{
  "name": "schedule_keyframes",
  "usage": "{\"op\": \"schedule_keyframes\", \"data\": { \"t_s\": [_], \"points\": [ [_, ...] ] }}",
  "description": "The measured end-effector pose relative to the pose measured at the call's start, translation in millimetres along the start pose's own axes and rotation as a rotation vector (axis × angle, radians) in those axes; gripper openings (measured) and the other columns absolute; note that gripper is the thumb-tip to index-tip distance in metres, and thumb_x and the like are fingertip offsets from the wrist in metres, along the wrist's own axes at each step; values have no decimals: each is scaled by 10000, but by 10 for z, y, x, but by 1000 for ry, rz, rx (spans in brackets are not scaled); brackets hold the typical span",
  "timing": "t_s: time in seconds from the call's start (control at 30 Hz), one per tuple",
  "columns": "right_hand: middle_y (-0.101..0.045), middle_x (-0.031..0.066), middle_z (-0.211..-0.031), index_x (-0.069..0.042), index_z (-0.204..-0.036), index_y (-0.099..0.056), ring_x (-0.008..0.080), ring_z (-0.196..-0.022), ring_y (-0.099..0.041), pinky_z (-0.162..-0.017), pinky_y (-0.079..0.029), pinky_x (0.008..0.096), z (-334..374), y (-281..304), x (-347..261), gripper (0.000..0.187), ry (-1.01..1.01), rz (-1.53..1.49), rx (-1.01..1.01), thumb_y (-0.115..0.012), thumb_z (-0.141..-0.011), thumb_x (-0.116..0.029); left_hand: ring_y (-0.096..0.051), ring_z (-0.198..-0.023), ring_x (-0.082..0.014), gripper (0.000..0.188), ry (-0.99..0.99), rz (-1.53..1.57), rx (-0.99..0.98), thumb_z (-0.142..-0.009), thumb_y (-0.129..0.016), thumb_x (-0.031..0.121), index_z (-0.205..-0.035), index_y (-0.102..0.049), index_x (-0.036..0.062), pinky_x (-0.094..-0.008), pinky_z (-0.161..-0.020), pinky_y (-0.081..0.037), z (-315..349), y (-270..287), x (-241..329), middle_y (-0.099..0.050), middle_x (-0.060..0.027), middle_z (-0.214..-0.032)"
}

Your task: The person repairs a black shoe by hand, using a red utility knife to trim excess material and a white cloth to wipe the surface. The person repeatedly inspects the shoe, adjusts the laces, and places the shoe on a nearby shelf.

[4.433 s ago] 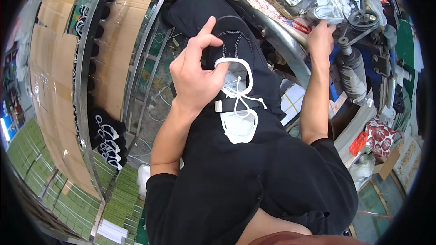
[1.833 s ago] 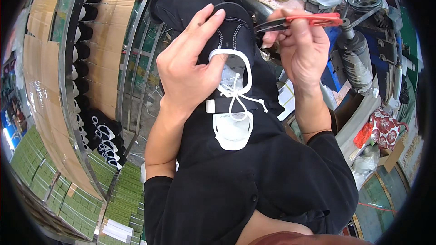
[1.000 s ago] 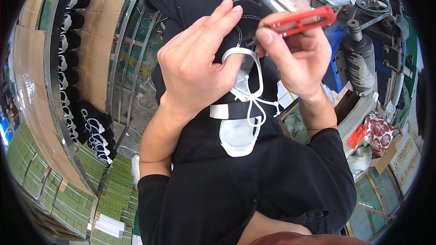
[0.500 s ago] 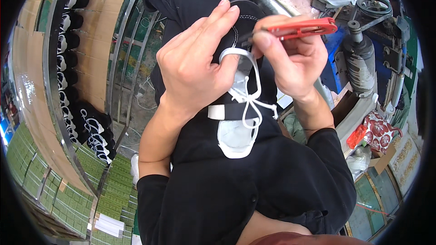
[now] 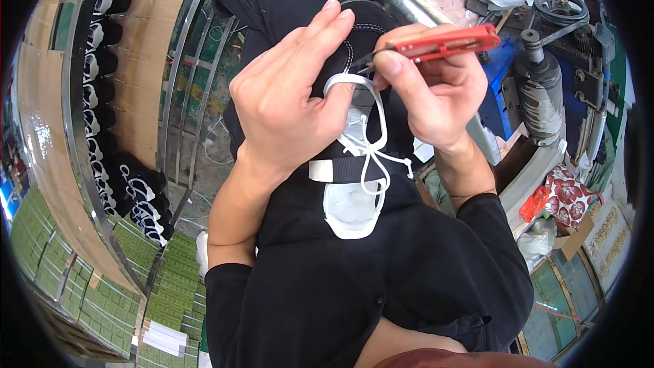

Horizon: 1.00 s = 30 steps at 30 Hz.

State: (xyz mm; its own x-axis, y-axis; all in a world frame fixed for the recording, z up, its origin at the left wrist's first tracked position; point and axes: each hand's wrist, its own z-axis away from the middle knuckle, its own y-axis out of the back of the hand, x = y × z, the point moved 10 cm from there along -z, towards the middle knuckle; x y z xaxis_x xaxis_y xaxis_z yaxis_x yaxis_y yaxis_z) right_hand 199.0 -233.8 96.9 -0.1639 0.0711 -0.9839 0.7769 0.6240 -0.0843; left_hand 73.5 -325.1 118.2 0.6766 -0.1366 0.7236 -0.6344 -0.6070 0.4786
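A black and white shoe [image 5: 353, 211] lies on my black-clothed lap. It has a white tongue, white laces [image 5: 371, 157] tied in a bow and a dark strap [image 5: 349, 170] across it. My left hand [image 5: 293, 95] grips the shoe, its thumb inside the white-edged opening and its fingers stretched over the far side. Red-handled snips [image 5: 449, 44] are held in my right hand [image 5: 436, 88], between thumb and fingers. Their thin dark tips point left, close to the white edge and the white-stitched black part. The exact contact of the tips is too small to tell.
On the left, a metal rack [image 5: 80, 95] carries a row of black and white shoes [image 5: 103, 88] against cardboard. Green slatted shelving [image 5: 167, 293] stands below it. At the right are a machine with a handwheel [image 5: 560, 8], a grey cylinder [image 5: 538, 88] and a red-and-white patterned bag [image 5: 569, 196].
Both hands, the shoe and the snips have shifted slightly left. The snips' handle has tilted a little, and their tips have moved slightly.
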Motion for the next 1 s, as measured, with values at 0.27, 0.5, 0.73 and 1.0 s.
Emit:
{"op": "schedule_keyframes", "data": {
  "t_s": [0.27,0.5,0.73,1.0],
  "points": [
    [-698,159,-944,79,-1030,-625,134,-678,-655,-601,-544,241,-12,0,2,125,-57,56,29,-669,-918,47,-746,-879,-293,511,2,14,3,-614,-669,-35,-1120,-722,4,-336,-752,-593,0,-14,-51,-734,-181,-1124],
    [-687,205,-953,48,-1053,-543,137,-673,-644,-600,-540,250,-19,-48,-66,167,58,58,-17,-644,-921,69,-744,-935,-314,512,16,41,-17,-623,-657,-53,-1128,-719,0,-339,-803,-591,-23,-2,1,-730,-193,-1134],
    [-689,213,-970,46,-1069,-538,137,-675,-648,-608,-550,255,-25,-74,-90,175,96,100,-52,-642,-929,59,-737,-1000,-315,505,122,120,-29,-635,-648,-65,-1133,-718,-12,-345,-850,-588,-10,-11,-110,-721,-211,-1148],
    [-708,127,-941,83,-1019,-642,105,-701,-660,-609,-534,226,-19,-29,-10,162,108,-7,3,-705,-871,98,-719,-1062,-309,500,175,165,-56,-653,-657,-67,-1145,-719,-9,-339,-905,-575,34,-50,-173,-718,-213,-1160]
  ]
}}
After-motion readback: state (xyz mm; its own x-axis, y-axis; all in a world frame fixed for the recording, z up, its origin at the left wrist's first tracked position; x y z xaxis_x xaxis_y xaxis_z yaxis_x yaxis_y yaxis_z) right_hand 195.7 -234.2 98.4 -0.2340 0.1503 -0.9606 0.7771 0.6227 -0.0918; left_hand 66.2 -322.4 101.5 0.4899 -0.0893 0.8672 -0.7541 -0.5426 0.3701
